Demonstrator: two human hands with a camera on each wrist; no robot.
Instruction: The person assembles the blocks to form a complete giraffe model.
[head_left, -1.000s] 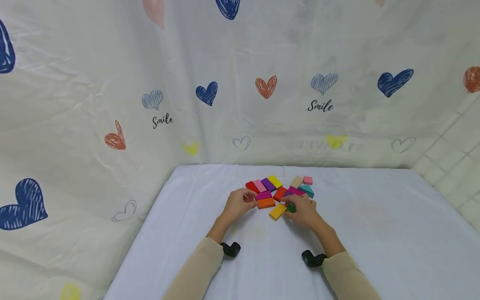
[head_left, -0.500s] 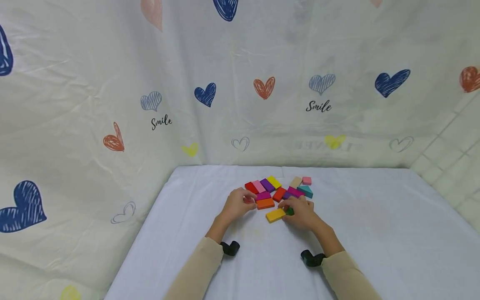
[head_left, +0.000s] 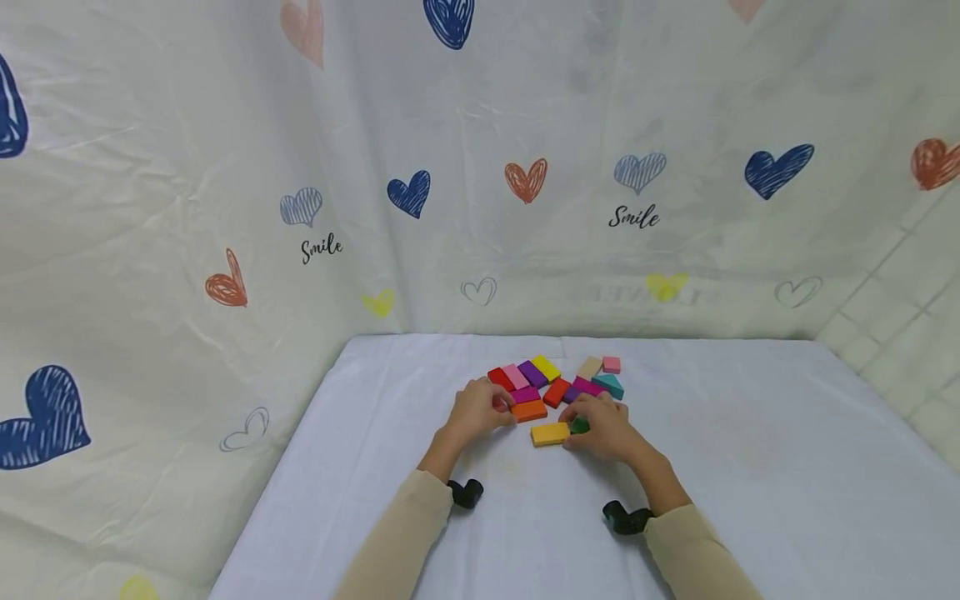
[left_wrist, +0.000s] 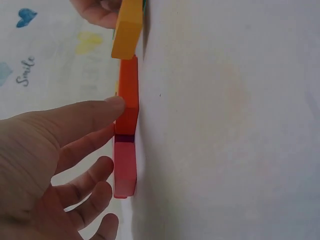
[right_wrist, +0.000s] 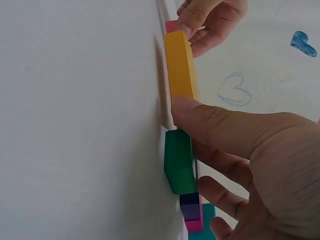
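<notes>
My right hand (head_left: 606,425) pinches the right end of a yellow-orange wooden block (head_left: 550,434) between thumb and index finger. That block lies flat, its long side facing me. A green block (right_wrist: 179,161) sits just beyond that thumb in the right wrist view, under the loosely bent other fingers. On the left, the thumb of my left hand (head_left: 477,408) touches an orange block (left_wrist: 129,95) at its left end, the remaining fingers relaxed and spread. Behind the orange block lies a magenta block (head_left: 524,396). A pinkish-red block (left_wrist: 125,167) shows below the orange one in the left wrist view, near those fingertips.
Red (head_left: 500,379), pink (head_left: 516,377), purple (head_left: 533,374) and yellow (head_left: 546,367) blocks form a slanted row behind. To the right lie another red block (head_left: 557,392), a beige block (head_left: 589,367), a small pink block (head_left: 611,365) and a teal triangle (head_left: 609,384). A white cloth (head_left: 750,467) covers the table.
The yellow-orange block has turned from a slant to nearly level left to right, and its left end has come leftward, with my right hand on it. The left hand stays by the orange block.
</notes>
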